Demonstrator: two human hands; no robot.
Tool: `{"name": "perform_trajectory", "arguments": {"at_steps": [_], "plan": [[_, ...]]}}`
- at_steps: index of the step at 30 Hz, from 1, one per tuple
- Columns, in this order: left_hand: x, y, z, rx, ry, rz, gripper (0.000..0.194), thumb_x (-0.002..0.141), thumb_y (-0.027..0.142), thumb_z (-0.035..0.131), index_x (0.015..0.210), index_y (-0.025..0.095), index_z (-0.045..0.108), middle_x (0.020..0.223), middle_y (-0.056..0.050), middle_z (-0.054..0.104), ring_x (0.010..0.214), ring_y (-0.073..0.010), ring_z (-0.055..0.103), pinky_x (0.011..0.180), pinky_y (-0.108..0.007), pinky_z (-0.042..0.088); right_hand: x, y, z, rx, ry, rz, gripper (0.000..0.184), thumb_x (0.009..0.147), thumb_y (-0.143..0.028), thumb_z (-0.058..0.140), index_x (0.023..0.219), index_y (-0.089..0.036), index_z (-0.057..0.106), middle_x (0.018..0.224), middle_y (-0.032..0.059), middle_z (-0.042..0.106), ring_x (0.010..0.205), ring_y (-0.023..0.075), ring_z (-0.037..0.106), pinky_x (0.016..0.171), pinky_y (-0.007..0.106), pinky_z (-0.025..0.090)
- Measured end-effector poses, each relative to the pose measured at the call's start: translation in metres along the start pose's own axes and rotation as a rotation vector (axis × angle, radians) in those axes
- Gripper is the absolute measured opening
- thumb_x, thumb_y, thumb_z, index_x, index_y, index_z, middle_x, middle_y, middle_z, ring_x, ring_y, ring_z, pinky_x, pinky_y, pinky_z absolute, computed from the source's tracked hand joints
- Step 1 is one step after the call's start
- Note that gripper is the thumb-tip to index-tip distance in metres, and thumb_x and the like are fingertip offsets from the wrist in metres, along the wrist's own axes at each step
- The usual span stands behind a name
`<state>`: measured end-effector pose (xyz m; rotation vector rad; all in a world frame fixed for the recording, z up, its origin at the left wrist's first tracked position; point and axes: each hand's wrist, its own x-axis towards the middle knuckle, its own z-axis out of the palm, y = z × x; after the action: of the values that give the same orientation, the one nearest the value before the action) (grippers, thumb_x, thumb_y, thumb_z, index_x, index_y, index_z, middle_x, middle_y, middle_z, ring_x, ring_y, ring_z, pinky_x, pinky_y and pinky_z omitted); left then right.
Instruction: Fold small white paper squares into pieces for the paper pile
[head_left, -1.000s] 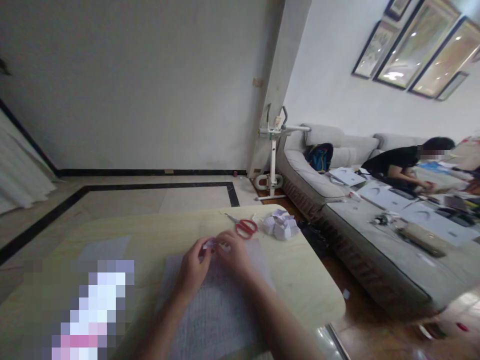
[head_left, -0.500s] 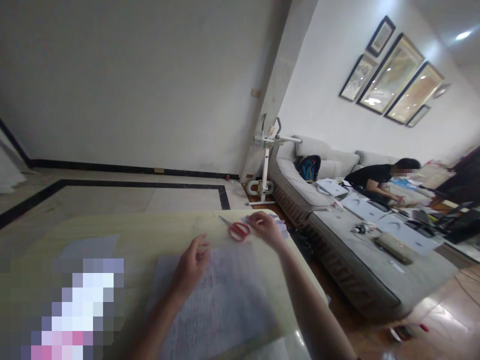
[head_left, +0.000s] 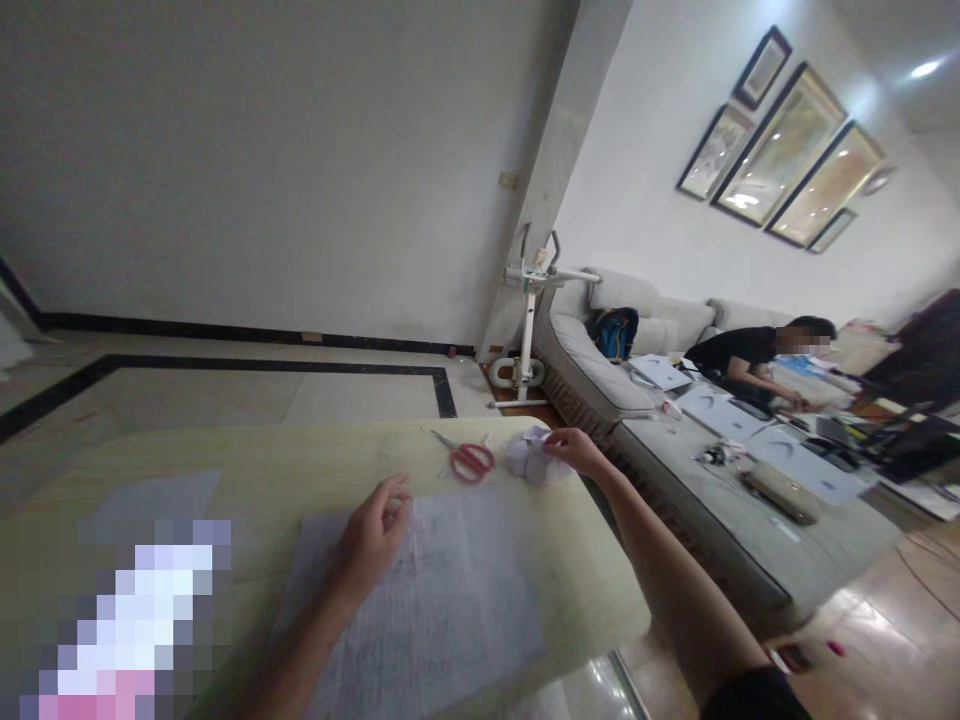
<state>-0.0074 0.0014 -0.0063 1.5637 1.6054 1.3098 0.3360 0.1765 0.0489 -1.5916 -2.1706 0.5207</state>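
The crumpled white paper pieces (head_left: 523, 460), at two o'clock on the pale-yellow tabletop (head_left: 592, 580), should handle light and soft, pinched by raised folds; the right hand (head_left: 579, 452), partly closed, meets them, grip unclear; the half-curled left hand (head_left: 375, 525) appears empty.

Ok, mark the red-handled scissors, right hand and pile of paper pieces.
Red-handled scissors (head_left: 472, 463), head view: on the handles.
Right hand (head_left: 576, 451), head view: on its back.
Pile of paper pieces (head_left: 534, 464), head view: near its middle.

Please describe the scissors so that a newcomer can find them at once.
Find the pale table. Near its far edge, the scissors lie just left of the white paper pile at the right hand. Red handles set them apart from the pile.
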Motion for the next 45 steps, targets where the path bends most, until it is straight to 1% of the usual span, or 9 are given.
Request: {"name": "perform_trajectory", "arguments": {"at_steps": [6, 12, 18, 22, 27, 33, 38, 41, 45], "plan": [[0.000, 0.001, 0.000, 0.022, 0.011, 0.016, 0.037, 0.083, 0.035, 0.046, 0.114, 0.016, 0.052, 0.091, -0.007, 0.067, 0.071, -0.0162, 0.064, 0.066, -0.028, 0.052, -0.002, -0.007, -0.007, -0.024, -0.147, -0.046, 0.016, 0.069, -0.026, 0.062, 0.070, -0.013, 0.071, 0.067, 0.0041, 0.067, 0.064, 0.0157, 0.057, 0.059, 0.023, 0.039], [0.001, -0.001, 0.000, 0.025, 0.010, 0.018, 0.036, 0.083, 0.034, 0.046, 0.113, 0.016, 0.053, 0.091, -0.007, 0.067, 0.071, -0.0166, 0.065, 0.067, -0.029, 0.053, -0.019, -0.018, -0.012, -0.043, -0.195, -0.065, 0.016, 0.072, -0.026, 0.060, 0.070, -0.013, 0.068, 0.066, 0.0030, 0.064, 0.063, 0.0147, 0.054, 0.058, 0.023, 0.038], [-0.001, 0.001, 0.000, 0.041, 0.001, 0.029, 0.034, 0.083, 0.035, 0.046, 0.112, 0.017, 0.054, 0.090, -0.006, 0.068, 0.073, -0.0174, 0.065, 0.066, -0.028, 0.053, -0.047, -0.016, -0.013, -0.010, -0.096, -0.099, 0.019, 0.076, -0.030, 0.058, 0.074, -0.014, 0.067, 0.070, 0.0036, 0.063, 0.066, 0.0160, 0.056, 0.063, 0.026, 0.042], [-0.001, 0.004, -0.001, 0.054, 0.010, 0.023, 0.033, 0.083, 0.035, 0.047, 0.108, 0.017, 0.057, 0.088, -0.007, 0.069, 0.072, -0.0181, 0.066, 0.066, -0.029, 0.054, -0.070, -0.012, -0.012, 0.221, -0.061, -0.103, 0.028, 0.079, -0.040, 0.058, 0.082, -0.015, 0.068, 0.099, 0.0110, 0.065, 0.091, 0.0231, 0.060, 0.078, 0.034, 0.047], [-0.002, 0.001, 0.002, 0.057, -0.012, 0.028, 0.032, 0.084, 0.035, 0.046, 0.108, 0.018, 0.058, 0.089, -0.007, 0.069, 0.074, -0.0184, 0.066, 0.067, -0.029, 0.054, -0.084, -0.016, -0.001, 0.115, -0.127, -0.233, 0.015, 0.076, -0.032, 0.067, 0.075, -0.017, 0.071, 0.132, 0.0127, 0.048, 0.123, 0.0292, 0.043, 0.103, 0.046, 0.032], [-0.002, -0.003, 0.003, 0.035, -0.007, 0.013, 0.031, 0.085, 0.037, 0.046, 0.106, 0.018, 0.059, 0.086, -0.007, 0.070, 0.072, -0.0188, 0.067, 0.067, -0.030, 0.054, -0.082, -0.025, 0.016, 0.007, -0.197, -0.309, 0.008, 0.078, -0.022, 0.063, 0.077, -0.017, 0.070, 0.126, 0.0138, 0.053, 0.119, 0.0286, 0.047, 0.097, 0.044, 0.038], [-0.002, -0.001, 0.002, -0.019, 0.039, 0.002, 0.030, 0.084, 0.037, 0.047, 0.103, 0.019, 0.061, 0.088, -0.007, 0.070, 0.073, -0.0193, 0.067, 0.066, -0.029, 0.053, -0.101, -0.026, 0.030, 0.036, -0.053, -0.256, 0.011, 0.079, -0.022, 0.059, 0.074, -0.017, 0.068, 0.121, 0.0144, 0.053, 0.115, 0.0278, 0.050, 0.094, 0.041, 0.041], [-0.002, 0.005, 0.003, -0.129, 0.036, -0.023, 0.027, 0.083, 0.039, 0.050, 0.096, 0.019, 0.063, 0.083, -0.005, 0.069, 0.069, -0.0178, 0.065, 0.064, -0.028, 0.052, -0.110, -0.044, 0.042, 0.140, 0.089, -0.193, 0.011, 0.080, -0.026, 0.060, 0.076, -0.018, 0.067, 0.125, 0.0145, 0.051, 0.115, 0.0289, 0.050, 0.096, 0.044, 0.039], [-0.002, 0.015, 0.006, -0.442, -0.036, -0.164, 0.036, 0.083, 0.046, 0.050, 0.095, 0.015, 0.061, 0.086, -0.007, 0.067, 0.066, -0.0169, 0.065, 0.060, -0.027, 0.051, -0.107, -0.107, 0.072, 0.318, 0.191, -0.263, 0.010, 0.081, -0.029, 0.061, 0.081, -0.020, 0.066, 0.128, 0.0126, 0.048, 0.121, 0.0277, 0.044, 0.101, 0.045, 0.034]]}}
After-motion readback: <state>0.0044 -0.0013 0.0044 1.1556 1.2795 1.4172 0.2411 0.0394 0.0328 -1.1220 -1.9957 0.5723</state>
